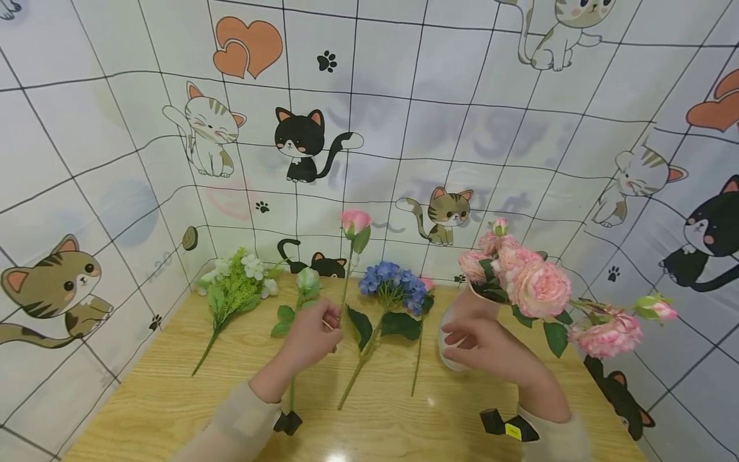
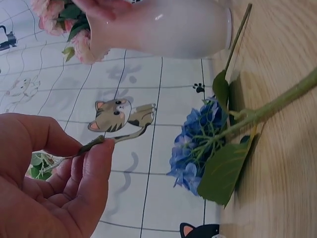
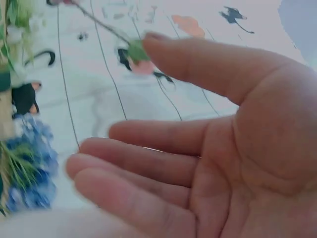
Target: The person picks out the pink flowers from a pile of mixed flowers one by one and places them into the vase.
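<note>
My left hand (image 1: 308, 335) pinches the thin stem of a single pink rose (image 1: 355, 222), which stands upright above the table. In the left wrist view, thumb and forefinger meet on the stem's end. My right hand (image 1: 491, 346) is beside the pale pink-white vase (image 1: 482, 305), fingers and thumb spread apart; whether they touch it cannot be told. Nothing lies in that palm in the right wrist view. Several large pink flowers (image 1: 539, 282) lean out of the vase to the right. Next to the left hand lies a pale green-white rose (image 1: 308, 281), its stem partly hidden.
A blue hydrangea (image 1: 392, 282) with broad green leaves lies mid-table. Another thin-stemmed flower lies between it and the vase, its bloom mostly hidden. White blossoms with green foliage (image 1: 239, 285) lie at the left. A cat-printed cloth (image 1: 381, 128) hangs behind the wooden table (image 1: 398, 427).
</note>
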